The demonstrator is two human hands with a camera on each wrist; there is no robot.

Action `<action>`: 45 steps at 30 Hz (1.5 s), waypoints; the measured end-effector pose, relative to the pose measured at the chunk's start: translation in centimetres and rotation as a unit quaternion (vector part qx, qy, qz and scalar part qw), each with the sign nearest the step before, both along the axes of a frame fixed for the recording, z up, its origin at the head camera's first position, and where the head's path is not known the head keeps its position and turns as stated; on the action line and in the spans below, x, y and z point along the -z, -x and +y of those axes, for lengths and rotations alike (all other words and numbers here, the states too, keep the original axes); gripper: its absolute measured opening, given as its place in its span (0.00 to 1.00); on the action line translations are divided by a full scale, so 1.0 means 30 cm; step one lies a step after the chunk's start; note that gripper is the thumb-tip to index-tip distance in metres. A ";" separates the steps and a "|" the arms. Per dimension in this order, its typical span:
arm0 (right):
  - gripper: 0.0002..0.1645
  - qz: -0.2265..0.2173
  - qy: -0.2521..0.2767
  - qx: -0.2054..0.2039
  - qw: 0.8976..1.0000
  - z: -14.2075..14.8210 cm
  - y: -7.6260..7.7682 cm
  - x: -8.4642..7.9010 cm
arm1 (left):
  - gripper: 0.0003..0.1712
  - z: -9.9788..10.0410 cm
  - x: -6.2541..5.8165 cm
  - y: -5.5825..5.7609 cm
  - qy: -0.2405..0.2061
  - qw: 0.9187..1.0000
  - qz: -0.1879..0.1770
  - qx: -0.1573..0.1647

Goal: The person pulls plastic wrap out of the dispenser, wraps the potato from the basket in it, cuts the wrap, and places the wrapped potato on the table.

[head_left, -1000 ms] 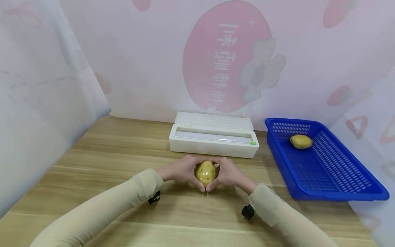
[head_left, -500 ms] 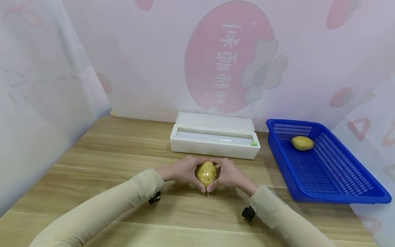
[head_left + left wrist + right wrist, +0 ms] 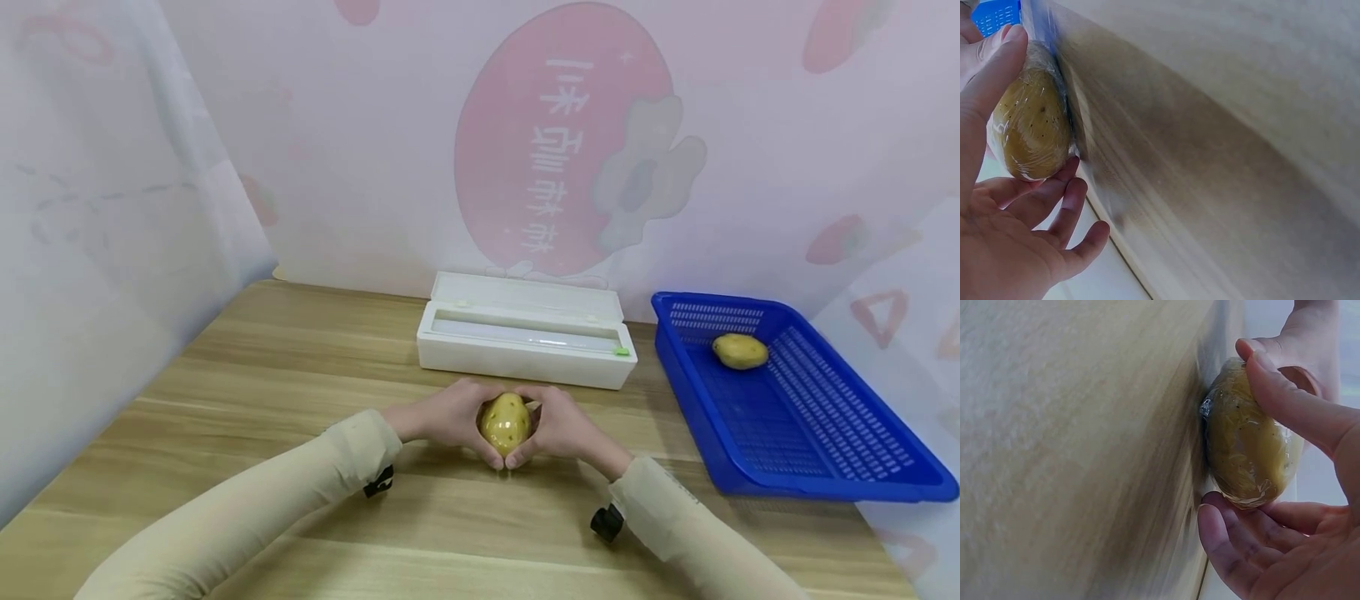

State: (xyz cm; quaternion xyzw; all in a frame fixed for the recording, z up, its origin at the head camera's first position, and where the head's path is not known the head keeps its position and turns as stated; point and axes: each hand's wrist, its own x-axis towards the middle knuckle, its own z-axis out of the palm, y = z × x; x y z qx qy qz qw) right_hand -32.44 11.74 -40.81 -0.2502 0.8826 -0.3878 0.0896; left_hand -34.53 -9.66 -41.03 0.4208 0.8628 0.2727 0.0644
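A yellow potato (image 3: pixel 506 423) sits on the wooden table at the middle of the head view, wrapped in clear cling film that shines and wrinkles. From the left side my left hand (image 3: pixel 456 418) curls round it, and my right hand (image 3: pixel 558 427) does the same from the right. Both thumbs meet at its near end, while the fingers reach round the far end. In the left wrist view, the film on the potato (image 3: pixel 1032 128) is bunched near the upper end. A crumpled bit of film juts from the potato (image 3: pixel 1247 447) toward the tabletop in the right wrist view.
Behind the hands stands a white cling film dispenser (image 3: pixel 525 362), lid raised, with a green slider (image 3: pixel 621 352) at its right end. To the right, a blue plastic basket (image 3: pixel 693 417) holds another potato (image 3: pixel 740 351). A printed backdrop (image 3: pixel 360 167) closes off the table's far side.
The head view has shifted slightly, so the scene sits a little farther right in it. Both hands keep the same hold on the potato.
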 end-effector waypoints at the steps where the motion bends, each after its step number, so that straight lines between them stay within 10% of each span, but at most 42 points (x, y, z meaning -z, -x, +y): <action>1: 0.57 -0.001 0.001 0.000 1.000 0.000 -0.002 -0.001 | 0.43 0.000 -0.001 -0.002 0.001 1.000 -0.001 0.000; 13: 0.58 -0.009 0.012 -0.004 1.000 0.001 -0.015 -0.002 | 0.50 0.001 -0.009 -0.014 0.022 1.000 -0.007 -0.020; 28: 0.59 -0.037 0.070 -0.063 0.995 0.041 -0.034 0.003 | 0.47 -0.055 0.015 -0.020 -0.074 0.997 0.031 0.018; 45: 0.24 -0.007 0.021 -0.044 0.999 0.114 -0.056 -0.005 | 0.57 -0.434 -0.070 -0.007 0.005 0.997 -0.031 -0.074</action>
